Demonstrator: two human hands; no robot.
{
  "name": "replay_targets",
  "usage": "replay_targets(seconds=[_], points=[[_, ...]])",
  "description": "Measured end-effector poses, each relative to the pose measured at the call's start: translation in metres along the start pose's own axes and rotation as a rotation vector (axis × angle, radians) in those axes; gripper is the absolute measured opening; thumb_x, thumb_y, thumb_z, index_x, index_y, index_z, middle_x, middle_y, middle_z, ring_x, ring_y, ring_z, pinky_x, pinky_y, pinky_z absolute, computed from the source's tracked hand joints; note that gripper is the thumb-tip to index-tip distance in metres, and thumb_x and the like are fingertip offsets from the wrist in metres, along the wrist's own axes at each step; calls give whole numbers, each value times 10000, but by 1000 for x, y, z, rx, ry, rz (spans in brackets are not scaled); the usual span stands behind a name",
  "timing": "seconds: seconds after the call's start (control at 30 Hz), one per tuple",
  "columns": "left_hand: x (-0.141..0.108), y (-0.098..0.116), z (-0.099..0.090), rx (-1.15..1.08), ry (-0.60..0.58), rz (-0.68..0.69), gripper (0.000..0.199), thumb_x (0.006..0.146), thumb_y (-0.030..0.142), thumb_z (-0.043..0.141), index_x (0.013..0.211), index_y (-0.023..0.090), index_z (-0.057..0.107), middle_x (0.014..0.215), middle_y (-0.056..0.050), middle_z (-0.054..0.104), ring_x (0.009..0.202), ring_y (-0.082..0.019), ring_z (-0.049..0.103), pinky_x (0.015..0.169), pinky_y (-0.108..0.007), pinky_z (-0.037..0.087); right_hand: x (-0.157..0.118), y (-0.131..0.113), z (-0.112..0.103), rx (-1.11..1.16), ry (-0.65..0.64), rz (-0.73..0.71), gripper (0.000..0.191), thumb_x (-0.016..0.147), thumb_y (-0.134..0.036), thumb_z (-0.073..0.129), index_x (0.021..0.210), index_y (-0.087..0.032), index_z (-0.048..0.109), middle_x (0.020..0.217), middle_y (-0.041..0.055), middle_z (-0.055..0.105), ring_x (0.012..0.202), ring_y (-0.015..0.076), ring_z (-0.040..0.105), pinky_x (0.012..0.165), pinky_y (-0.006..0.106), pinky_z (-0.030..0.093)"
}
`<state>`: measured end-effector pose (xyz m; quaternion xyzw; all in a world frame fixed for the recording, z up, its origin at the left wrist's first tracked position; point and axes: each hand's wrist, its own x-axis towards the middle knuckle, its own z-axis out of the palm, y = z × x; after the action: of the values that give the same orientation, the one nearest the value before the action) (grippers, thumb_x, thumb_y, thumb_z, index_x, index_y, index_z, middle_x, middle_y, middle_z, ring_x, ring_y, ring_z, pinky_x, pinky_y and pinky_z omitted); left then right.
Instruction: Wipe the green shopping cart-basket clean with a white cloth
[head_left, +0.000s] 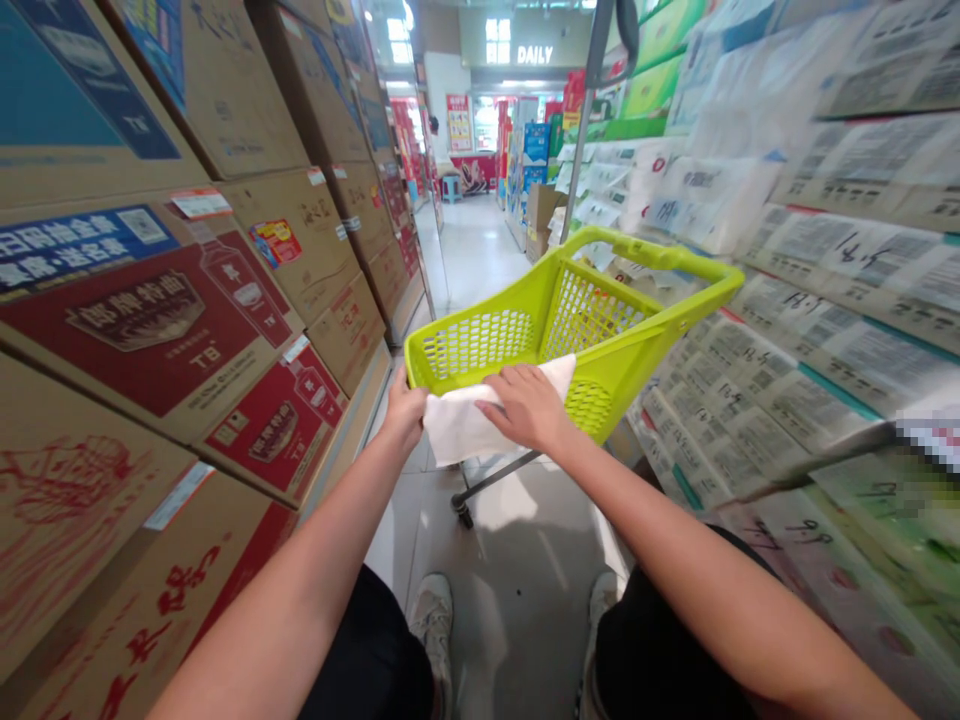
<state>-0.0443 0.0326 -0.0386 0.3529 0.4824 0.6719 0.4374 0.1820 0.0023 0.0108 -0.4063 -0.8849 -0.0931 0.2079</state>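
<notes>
Head view: lime-green perforated plastic shopping cart [480,345] stands in a narrow aisle. White folded cloth [465,425] draped over its near rim. Left hand [405,410] grips the cloth's left edge against the rim, fingers curled shut on it. Right hand [527,405] lies flat on top of the cloth, fingers together, pressing down. Stacked brown cardboard cartons [187,300] on the left; white wrapped tissue packs [825,250] on the right.

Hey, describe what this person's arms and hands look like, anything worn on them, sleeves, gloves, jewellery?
Both forearms are bare up to the picture's bottom edge, so no sleeves show. The left hand and right hand wear no gloves, and no watch, bracelet or ring is visible on wrists or fingers. Below the arms there are dark trousers and pale sneakers.
</notes>
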Motion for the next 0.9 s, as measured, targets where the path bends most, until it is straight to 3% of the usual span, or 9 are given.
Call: replay_targets(seconds=[0.1,0.17,0.27,0.37,0.53,0.63,0.73,0.9], points=[[12,1,-8,18,-4,-5,615,531,86,646,1135,203,625,949,-43,741,829,-211,716,743,-319,601,-7,56,-17,-171,34,249,549,1041,-553,322,1056,-153,698,1054,166,659,1066,319,526,1010,462,349],[17,1,-11,16,-13,-1,635,526,75,633,1148,201,633,974,-47,746,827,-207,715,722,-303,601,-13,91,-27,-263,115,381,521,1037,-517,339,1041,-142,701,1081,178,647,1098,333,508,1037,485,326],[18,-2,-10,11,-4,13,625,527,69,619,1138,197,632,1005,-53,745,852,-215,718,758,-330,610,-19,117,-31,-331,235,458,481,1024,-488,374,1080,-131,692,1137,189,627,1158,356,476,1085,523,284],[12,-7,-3,49,26,45,595,532,58,614,1112,192,614,1030,-60,737,900,-223,715,828,-369,606,-18,95,-20,-262,218,391,489,1001,-533,420,1076,-129,684,1118,190,625,1143,363,474,1111,546,260],[-2,-14,10,75,-8,78,611,553,54,666,1139,205,579,1043,-50,729,956,-223,703,899,-387,589,-10,-2,8,62,73,-7,574,968,-624,477,1236,-140,628,1140,166,629,1099,330,491,1050,491,341],[-5,-14,12,35,-40,51,652,556,56,643,1185,211,571,1024,-43,736,944,-224,708,880,-375,593,-6,-27,14,122,88,-99,557,995,-610,449,1284,-162,613,1147,145,637,1109,306,499,1044,455,344],[-1,-11,9,25,-71,17,692,535,50,635,1204,213,570,1031,-48,742,950,-233,715,877,-379,594,-4,-1,10,23,84,5,503,1032,-571,380,1123,-176,677,1045,137,656,1032,295,521,976,436,363],[13,-7,-2,104,-56,16,607,531,78,675,1121,199,601,996,-51,740,916,-241,716,856,-390,599,-10,91,-11,-255,145,317,501,1039,-477,358,901,-156,718,909,149,652,974,313,517,945,461,369]])
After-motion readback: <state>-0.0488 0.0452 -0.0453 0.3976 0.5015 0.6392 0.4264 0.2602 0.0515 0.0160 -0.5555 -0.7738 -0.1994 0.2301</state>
